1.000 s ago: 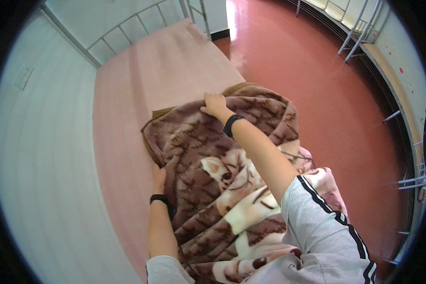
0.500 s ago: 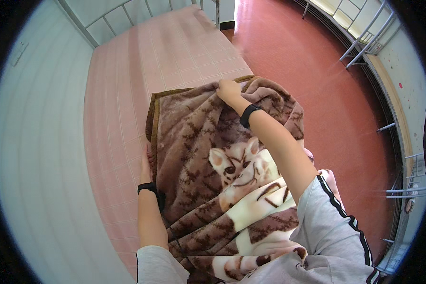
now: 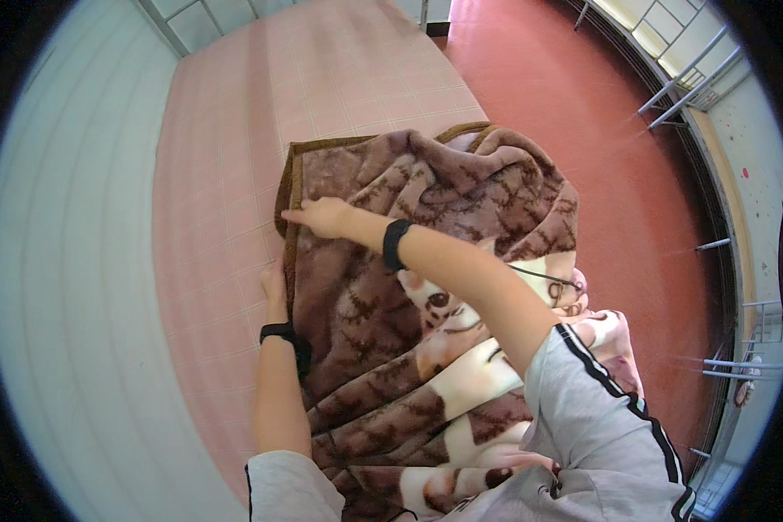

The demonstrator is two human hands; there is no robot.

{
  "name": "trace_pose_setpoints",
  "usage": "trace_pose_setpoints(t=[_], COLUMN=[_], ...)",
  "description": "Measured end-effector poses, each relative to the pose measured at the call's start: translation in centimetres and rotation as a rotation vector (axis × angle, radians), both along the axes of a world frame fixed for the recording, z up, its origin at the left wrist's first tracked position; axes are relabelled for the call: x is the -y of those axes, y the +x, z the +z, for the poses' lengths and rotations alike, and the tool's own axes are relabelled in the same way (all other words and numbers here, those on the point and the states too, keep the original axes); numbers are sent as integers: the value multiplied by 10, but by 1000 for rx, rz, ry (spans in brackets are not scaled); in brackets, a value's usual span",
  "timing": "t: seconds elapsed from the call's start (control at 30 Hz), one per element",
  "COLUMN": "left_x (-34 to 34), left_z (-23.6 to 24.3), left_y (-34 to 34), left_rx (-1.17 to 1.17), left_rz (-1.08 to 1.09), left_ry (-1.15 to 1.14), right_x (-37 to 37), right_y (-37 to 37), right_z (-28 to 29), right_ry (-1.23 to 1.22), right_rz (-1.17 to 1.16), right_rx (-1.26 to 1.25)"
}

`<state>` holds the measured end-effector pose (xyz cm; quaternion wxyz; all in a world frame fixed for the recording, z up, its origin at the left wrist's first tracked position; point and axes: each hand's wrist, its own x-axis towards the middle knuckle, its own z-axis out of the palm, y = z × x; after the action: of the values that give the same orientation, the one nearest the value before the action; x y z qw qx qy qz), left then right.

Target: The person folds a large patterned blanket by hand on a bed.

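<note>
A thick brown plush blanket [image 3: 357,296] with a cream animal picture lies folded and rumpled on the bed [image 3: 209,217]. Reaching across it, my right hand [image 3: 324,217] is at the brown-bound left edge, its fingertips closed over the border. Lower along that same edge is my left hand [image 3: 274,283], close against the blanket's side. Its fingers are mostly hidden by the fold, so their grip does not show. Each wrist wears a black band. The animal's face is partly covered by my right forearm.
Pink checked sheet covers the bed, with a metal bed frame [image 3: 204,17] at its far end. A white wall [image 3: 78,261] runs along the left. To the right lies red floor [image 3: 539,96], with metal bunk frames [image 3: 692,83] beyond it. A dark cord [image 3: 544,277] crosses the blanket.
My right hand has let go of the blanket's far edge and moved left and nearer to its left border. The far edge now sags in folds. My left hand stays by the left edge.
</note>
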<state>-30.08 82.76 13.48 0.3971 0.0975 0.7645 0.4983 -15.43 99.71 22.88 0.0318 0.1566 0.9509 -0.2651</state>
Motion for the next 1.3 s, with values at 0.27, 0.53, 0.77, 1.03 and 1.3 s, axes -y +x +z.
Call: trace_pose_setpoints(t=[0.27,0.53,0.77,1.03,1.3], left_x=[-7,-4,-10,-6,-12], left_z=[22,41,45,58,62], left_y=[22,29,33,37,32], left_rx=[101,150,196,315,368], left_rz=[32,65,86,63,-77], left_ry=[103,115,118,107,190], right_x=[6,1,21,13,69], right_y=[-22,-35,-7,189,300], right_z=[-35,-38,-22,19,-18], right_ry=[10,167,-236,114,-79], right_rz=[-205,-354,-193,-60,-73], right_rx=[-122,-246,-299,229,397])
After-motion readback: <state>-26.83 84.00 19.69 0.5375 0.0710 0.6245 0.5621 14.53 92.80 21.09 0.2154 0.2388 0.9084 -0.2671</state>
